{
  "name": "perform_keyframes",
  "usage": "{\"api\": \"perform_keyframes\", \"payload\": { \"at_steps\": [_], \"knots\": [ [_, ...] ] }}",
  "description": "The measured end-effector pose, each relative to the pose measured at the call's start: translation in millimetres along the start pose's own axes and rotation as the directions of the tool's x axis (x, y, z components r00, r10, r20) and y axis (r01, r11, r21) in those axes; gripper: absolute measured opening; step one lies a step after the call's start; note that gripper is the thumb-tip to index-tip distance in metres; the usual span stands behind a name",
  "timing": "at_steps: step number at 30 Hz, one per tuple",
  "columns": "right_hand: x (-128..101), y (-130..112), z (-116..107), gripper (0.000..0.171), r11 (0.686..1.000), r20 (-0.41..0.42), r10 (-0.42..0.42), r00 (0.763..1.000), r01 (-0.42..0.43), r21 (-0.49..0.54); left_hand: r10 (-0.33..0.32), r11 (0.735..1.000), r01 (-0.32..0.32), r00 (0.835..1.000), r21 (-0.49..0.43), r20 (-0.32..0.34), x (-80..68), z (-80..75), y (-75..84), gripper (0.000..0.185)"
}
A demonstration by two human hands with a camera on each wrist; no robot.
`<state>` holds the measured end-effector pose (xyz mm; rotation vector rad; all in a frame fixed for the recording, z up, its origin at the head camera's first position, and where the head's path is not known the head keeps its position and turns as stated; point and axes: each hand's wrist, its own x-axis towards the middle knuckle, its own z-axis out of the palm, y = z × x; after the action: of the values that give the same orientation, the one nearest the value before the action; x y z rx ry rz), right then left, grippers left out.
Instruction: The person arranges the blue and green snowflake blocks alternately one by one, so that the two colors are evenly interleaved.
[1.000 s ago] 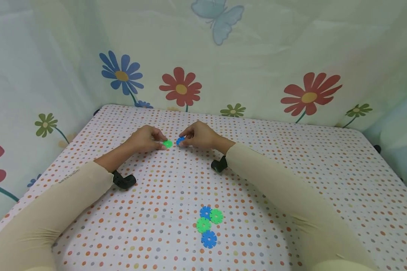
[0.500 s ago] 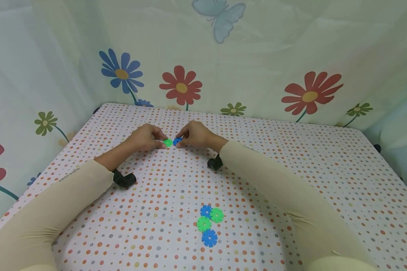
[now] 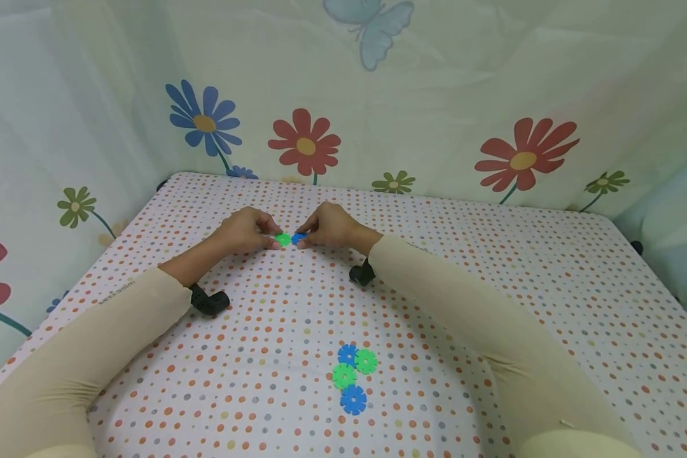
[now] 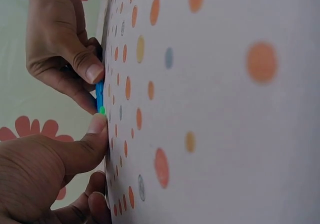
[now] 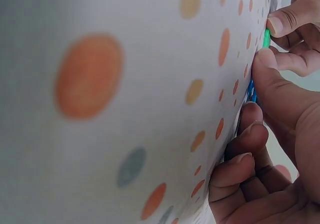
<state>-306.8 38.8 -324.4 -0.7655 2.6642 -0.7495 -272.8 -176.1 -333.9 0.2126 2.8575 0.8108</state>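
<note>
While your left hand (image 3: pixel 245 230) pinches the green disc (image 3: pixel 283 239) and your right hand (image 3: pixel 332 226) pinches the blue disc (image 3: pixel 299 238), both pieces sit edge to edge, touching, low on the dotted tablecloth (image 3: pixel 492 267). Four more discs (image 3: pixel 352 378) lie clustered nearer you.

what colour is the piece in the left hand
Green: the left hand pinches a green snowflake piece, touching the blue piece opposite. Head view shows it best.
</note>
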Motion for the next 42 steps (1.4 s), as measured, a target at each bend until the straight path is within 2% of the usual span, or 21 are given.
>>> {"api": "perform_keyframes", "payload": {
  "at_steps": [8, 14, 19, 24, 29, 35, 42],
  "knots": [
    [-1, -2, -1, 0.033, 1.000, -0.001, 0.011, 1.000, -0.011, -0.009, -0.003, 1.000, 0.003, 1.000, 0.016, 0.007, -0.2, -0.4, 0.2, 0.030],
    [-3, -1, 0, 0.031, 1.000, -0.006, 0.009, 1.000, -0.009, 0.000, 0.008, 0.998, -0.008, 1.000, 0.063, 0.004, -0.2, 0.2, 2.1, 0.030],
    [-5, -1, 0, 0.035, 1.000, 0.027, 0.011, 1.000, -0.011, -0.006, 0.006, 0.996, -0.006, 1.000, 0.091, 0.009, 1.0, 1.2, 2.5, 0.031],
    [-13, -3, -3, 0.039, 0.999, 0.064, -0.021, 0.998, 0.024, -0.042, 0.036, 0.993, -0.037, 0.999, 0.109, 0.006, 1.2, 1.3, 4.9, 0.032],
    [-41, -10, -6, 0.037, 0.994, 0.074, -0.108, 0.991, 0.110, -0.020, 0.037, 0.993, -0.037, 0.999, 0.114, 0.002, 0.5, 1.5, 6.9, 0.032],
    [-92, -18, -7, 0.033, 0.977, 0.090, -0.211, 0.973, 0.208, 0.039, 0.029, 0.992, -0.027, 1.000, 0.127, -0.011, -0.3, 1.1, 6.1, 0.033],
    [-154, -10, -6, 0.024, 0.966, 0.116, -0.236, 0.965, 0.220, 0.136, 0.025, 0.992, -0.023, 1.000, 0.124, -0.012, -5.7, -0.8, 6.3, 0.036]
  ]
}}
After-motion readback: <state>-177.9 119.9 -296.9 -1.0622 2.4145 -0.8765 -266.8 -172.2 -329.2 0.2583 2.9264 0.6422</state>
